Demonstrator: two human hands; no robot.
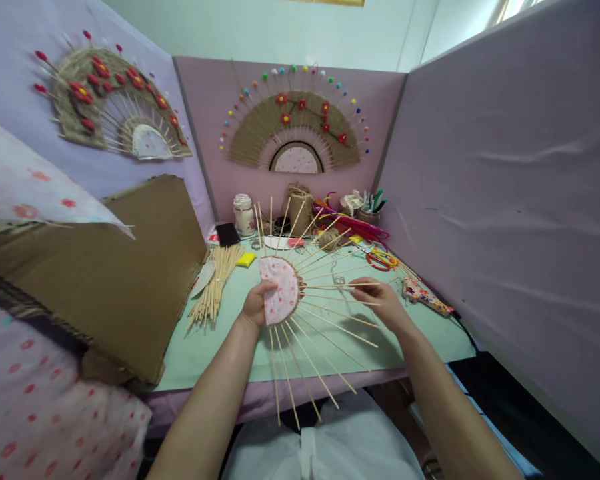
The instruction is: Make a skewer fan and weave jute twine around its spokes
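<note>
My left hand (255,304) grips the straight edge of a half-circle base (284,293) covered in pink floral fabric, its thumb lying on the front. Thin wooden sticks (325,327) fan out from the curved edge, upward, to the right and down over the table's front edge. Out at the right, my right hand (380,301) has its fingers closed around the outer end of one stick (330,287) near the middle of the fan. Brown material shows where the middle sticks meet the base. The fingers of my left hand behind the base are hidden.
A bundle of sticks (216,283) and a yellow packet (246,259) lie left. Behind are a jar (243,215), twine spool (301,212) and twine ball (330,239). Scissors (379,260) and a patterned glue gun (425,297) lie right. Cardboard (130,267) stands left; finished fans (295,127) hang behind.
</note>
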